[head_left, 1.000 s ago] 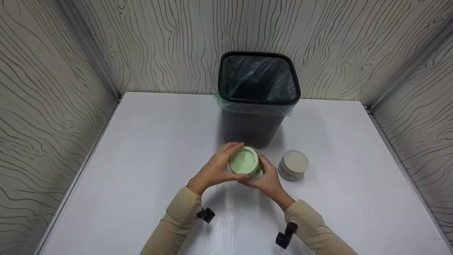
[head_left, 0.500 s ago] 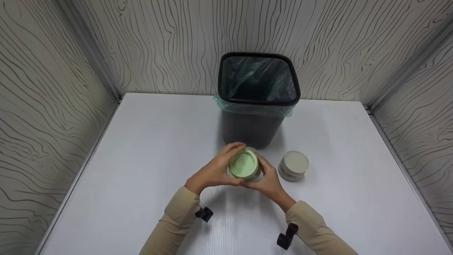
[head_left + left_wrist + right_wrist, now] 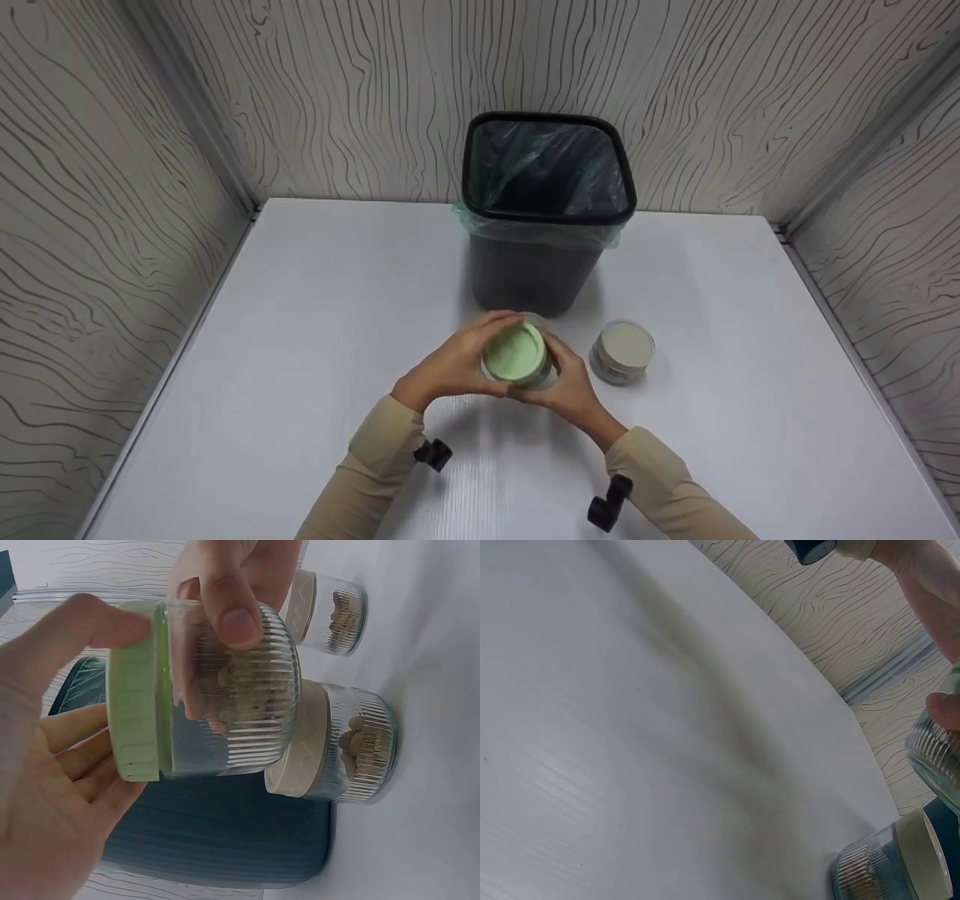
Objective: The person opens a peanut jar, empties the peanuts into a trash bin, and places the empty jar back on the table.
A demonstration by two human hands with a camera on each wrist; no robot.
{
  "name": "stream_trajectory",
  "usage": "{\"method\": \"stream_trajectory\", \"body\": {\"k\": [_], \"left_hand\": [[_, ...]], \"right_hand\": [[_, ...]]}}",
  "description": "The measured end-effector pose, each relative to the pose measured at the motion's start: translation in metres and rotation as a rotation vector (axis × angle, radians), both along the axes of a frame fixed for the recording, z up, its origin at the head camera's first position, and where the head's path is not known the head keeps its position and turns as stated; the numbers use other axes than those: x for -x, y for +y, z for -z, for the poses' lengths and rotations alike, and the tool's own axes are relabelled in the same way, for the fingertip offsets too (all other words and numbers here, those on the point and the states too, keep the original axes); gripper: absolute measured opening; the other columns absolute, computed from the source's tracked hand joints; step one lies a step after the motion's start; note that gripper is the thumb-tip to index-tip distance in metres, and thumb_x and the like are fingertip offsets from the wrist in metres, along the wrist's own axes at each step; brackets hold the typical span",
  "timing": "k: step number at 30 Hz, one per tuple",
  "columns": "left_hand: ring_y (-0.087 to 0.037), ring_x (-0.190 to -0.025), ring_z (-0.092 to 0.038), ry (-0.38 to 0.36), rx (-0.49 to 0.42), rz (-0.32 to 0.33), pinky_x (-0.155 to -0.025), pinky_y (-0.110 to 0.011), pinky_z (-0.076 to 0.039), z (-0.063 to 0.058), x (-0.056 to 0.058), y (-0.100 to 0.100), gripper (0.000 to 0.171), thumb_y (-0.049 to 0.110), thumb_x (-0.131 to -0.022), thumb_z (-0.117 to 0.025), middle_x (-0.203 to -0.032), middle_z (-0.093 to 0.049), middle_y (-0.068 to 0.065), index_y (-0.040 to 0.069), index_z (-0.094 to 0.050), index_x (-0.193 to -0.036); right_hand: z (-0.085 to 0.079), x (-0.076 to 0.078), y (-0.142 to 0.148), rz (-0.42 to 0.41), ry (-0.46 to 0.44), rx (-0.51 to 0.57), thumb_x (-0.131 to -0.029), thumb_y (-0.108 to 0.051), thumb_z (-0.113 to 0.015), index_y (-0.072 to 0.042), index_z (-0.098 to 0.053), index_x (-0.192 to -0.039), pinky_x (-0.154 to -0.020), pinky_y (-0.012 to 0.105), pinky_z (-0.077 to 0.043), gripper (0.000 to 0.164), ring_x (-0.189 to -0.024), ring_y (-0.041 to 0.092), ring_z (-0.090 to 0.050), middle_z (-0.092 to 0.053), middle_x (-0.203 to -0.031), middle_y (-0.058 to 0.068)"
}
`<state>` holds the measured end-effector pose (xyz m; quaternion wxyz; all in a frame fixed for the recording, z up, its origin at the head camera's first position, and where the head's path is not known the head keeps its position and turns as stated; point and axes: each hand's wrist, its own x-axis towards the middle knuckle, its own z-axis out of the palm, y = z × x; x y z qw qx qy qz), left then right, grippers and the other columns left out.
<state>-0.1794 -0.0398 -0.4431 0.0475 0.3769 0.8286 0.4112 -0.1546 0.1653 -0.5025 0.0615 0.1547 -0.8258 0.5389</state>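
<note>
A ribbed glass jar with a pale green lid (image 3: 516, 352) is held between both hands above the table, lid towards the head camera. My left hand (image 3: 454, 366) grips the lid, thumb on one side and fingers on the other. My right hand (image 3: 571, 386) holds the glass body (image 3: 259, 716), its thumb pressing the glass in the left wrist view. Brownish matter shows dimly through the ribs. A beige-lidded jar (image 3: 624, 351) stands right of my right hand; another beige-lidded jar (image 3: 535, 320) is mostly hidden behind the held one. Whether the green lid is loose I cannot tell.
A dark bin (image 3: 536, 262) with a green-tinted clear liner stands just beyond the hands. Both beige-lidded jars contain brown lumps (image 3: 367, 750). White table (image 3: 315, 300) extends to both sides, bounded by wood-patterned walls (image 3: 360, 97).
The green-lidded jar has tilted slightly and come a little nearer, showing more of the jar behind it. My left thumb has slid down to the lid's near edge. The beige-lidded jars stay put.
</note>
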Motion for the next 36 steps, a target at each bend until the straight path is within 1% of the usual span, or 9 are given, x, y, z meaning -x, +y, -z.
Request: {"method": "stream_trajectory", "body": {"k": [7, 10, 15, 19, 22, 25, 29, 33, 36], "left_hand": [[-0.027, -0.128, -0.049, 0.015, 0.014, -0.131, -0.105, -0.043, -0.049, 0.0008, -0.0028, 0.0031, 0.089, 0.034, -0.072, -0.084, -0.138, -0.047, -0.014, 0.005, -0.042, -0.144], [-0.025, -0.126, -0.049, -0.012, 0.029, -0.161, -0.104, -0.041, -0.050, 0.0006, -0.0044, 0.0043, 0.091, 0.040, -0.072, -0.083, -0.136, -0.046, -0.013, 0.006, -0.040, -0.145], [-0.026, -0.132, -0.044, -0.025, 0.050, -0.120, -0.107, -0.042, -0.048, -0.0015, -0.0047, 0.0032, 0.093, 0.037, -0.072, -0.083, -0.141, -0.040, -0.013, 0.005, -0.037, -0.147], [-0.027, -0.140, -0.039, -0.015, 0.063, -0.043, -0.112, -0.042, -0.045, -0.0047, -0.0034, 0.0014, 0.094, 0.022, -0.071, -0.085, -0.151, -0.036, -0.012, 0.004, -0.034, -0.148], [-0.027, -0.143, -0.037, -0.009, 0.079, 0.007, -0.113, -0.041, -0.043, -0.0059, -0.0024, 0.0009, 0.094, 0.012, -0.070, -0.084, -0.155, -0.034, -0.010, 0.005, -0.033, -0.149], [-0.025, -0.144, -0.037, 0.004, 0.091, 0.033, -0.115, -0.040, -0.042, -0.0059, -0.0023, 0.0011, 0.092, 0.009, -0.070, -0.082, -0.155, -0.035, -0.008, 0.007, -0.034, -0.149], [-0.026, -0.142, -0.039, 0.008, 0.085, 0.030, -0.114, -0.040, -0.042, -0.0048, -0.0025, 0.0013, 0.087, 0.010, -0.071, -0.082, -0.152, -0.040, -0.009, 0.009, -0.039, -0.147], [-0.027, -0.138, -0.043, 0.032, 0.079, 0.004, -0.110, -0.040, -0.046, -0.0032, -0.0025, 0.0013, 0.084, 0.016, -0.072, -0.083, -0.147, -0.043, -0.012, 0.008, -0.042, -0.144], [-0.028, -0.134, -0.045, 0.047, 0.076, -0.016, -0.107, -0.040, -0.049, -0.0023, -0.0026, 0.0012, 0.082, 0.021, -0.072, -0.084, -0.143, -0.044, -0.013, 0.006, -0.044, -0.143]], "right_hand": [[-0.0011, 0.0006, -0.0021, 0.009, -0.025, 0.019, -0.062, -0.014, -0.090, -0.001, -0.047, -0.139, -0.108, 0.017, -0.042, 0.089, -0.128, 0.008, -0.050, -0.055, -0.138, 0.014], [-0.0012, 0.0005, -0.0025, -0.001, -0.021, 0.029, -0.062, -0.014, -0.090, -0.002, -0.046, -0.140, -0.108, 0.018, -0.043, 0.090, -0.128, 0.006, -0.050, -0.055, -0.139, 0.014], [0.0002, 0.0004, -0.0014, -0.024, 0.019, 0.024, -0.063, -0.012, -0.090, 0.000, -0.047, -0.138, -0.106, 0.014, -0.043, 0.088, -0.125, -0.001, -0.049, -0.056, -0.137, 0.016], [0.0025, 0.0011, 0.0001, -0.027, 0.054, 0.023, -0.062, -0.009, -0.090, 0.003, -0.047, -0.137, -0.104, 0.010, -0.041, 0.088, -0.123, -0.007, -0.047, -0.056, -0.136, 0.020], [0.0032, 0.0013, 0.0004, -0.030, 0.064, 0.028, -0.061, -0.010, -0.090, 0.003, -0.047, -0.137, -0.103, 0.011, -0.042, 0.088, -0.123, -0.008, -0.047, -0.056, -0.136, 0.020], [0.0041, 0.0011, 0.0005, -0.027, 0.077, 0.009, -0.061, -0.012, -0.090, 0.002, -0.048, -0.137, -0.104, 0.014, -0.044, 0.088, -0.124, -0.004, -0.049, -0.057, -0.135, 0.019], [0.0059, 0.0005, 0.0011, -0.014, 0.079, -0.025, -0.061, -0.013, -0.091, 0.004, -0.048, -0.136, -0.104, 0.013, -0.043, 0.088, -0.126, 0.001, -0.050, -0.057, -0.135, 0.020], [0.0063, 0.0001, 0.0011, -0.012, 0.089, -0.053, -0.061, -0.014, -0.091, 0.003, -0.047, -0.137, -0.104, 0.014, -0.044, 0.089, -0.127, 0.009, -0.053, -0.056, -0.136, 0.020], [0.0053, -0.0005, 0.0005, -0.017, 0.084, -0.058, -0.063, -0.016, -0.090, 0.002, -0.047, -0.138, -0.105, 0.016, -0.045, 0.088, -0.127, 0.010, -0.053, -0.056, -0.136, 0.019]]}}
